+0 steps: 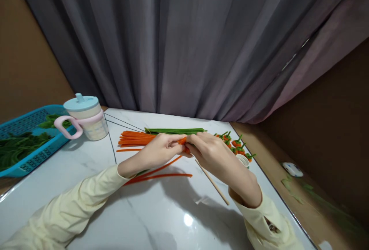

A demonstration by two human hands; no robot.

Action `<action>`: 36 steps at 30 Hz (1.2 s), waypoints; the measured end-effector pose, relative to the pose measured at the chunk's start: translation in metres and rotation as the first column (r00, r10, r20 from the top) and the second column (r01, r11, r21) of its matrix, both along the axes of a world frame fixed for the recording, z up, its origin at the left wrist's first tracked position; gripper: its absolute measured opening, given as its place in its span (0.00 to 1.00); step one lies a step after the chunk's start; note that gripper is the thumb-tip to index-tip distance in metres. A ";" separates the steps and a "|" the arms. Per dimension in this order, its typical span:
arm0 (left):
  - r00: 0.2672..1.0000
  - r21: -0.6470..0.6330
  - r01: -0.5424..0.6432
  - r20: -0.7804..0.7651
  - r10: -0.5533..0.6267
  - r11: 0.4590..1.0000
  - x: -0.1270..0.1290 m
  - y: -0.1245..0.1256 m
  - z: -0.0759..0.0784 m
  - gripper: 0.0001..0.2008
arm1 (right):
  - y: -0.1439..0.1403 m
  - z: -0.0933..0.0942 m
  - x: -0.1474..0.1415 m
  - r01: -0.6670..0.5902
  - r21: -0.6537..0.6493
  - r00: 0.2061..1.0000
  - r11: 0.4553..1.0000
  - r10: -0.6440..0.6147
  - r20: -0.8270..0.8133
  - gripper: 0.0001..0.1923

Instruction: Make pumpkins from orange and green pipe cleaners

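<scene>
Both of my hands meet over the middle of a white marble table. My left hand and my right hand pinch an orange pipe cleaner wound around a thin wooden stick, which slants down toward me from under my right hand. Long orange tails of pipe cleaner trail on the table below my left wrist. Behind my hands lie a bundle of orange pipe cleaners and a bundle of green ones.
Several small orange-and-green finished pieces lie at the right, near a small white cap. A lidded cup with a pink handle and a blue basket of green leaves stand at the left. Grey curtain hangs behind.
</scene>
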State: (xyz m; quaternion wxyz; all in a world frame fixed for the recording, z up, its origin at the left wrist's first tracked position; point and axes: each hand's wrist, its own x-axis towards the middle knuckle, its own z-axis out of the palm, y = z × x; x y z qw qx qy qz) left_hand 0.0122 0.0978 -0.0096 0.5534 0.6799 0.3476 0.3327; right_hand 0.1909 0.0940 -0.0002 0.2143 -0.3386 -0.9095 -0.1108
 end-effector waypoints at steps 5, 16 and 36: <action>1.000 -0.043 0.006 0.025 -0.005 0.999 -0.001 0.002 0.000 0.13 | 0.003 0.002 0.005 -0.012 -0.160 0.992 0.987 -0.008 -0.128 0.04; 0.997 -0.092 -0.072 -0.011 0.072 0.993 0.003 -0.003 0.002 0.20 | 0.003 0.009 0.018 -0.108 -0.129 0.983 0.986 0.086 -0.163 0.07; 0.995 -0.179 -0.005 0.095 0.022 0.984 0.000 -0.001 0.003 0.15 | 0.009 0.008 0.022 -0.148 -0.115 0.974 0.982 0.125 -0.190 0.08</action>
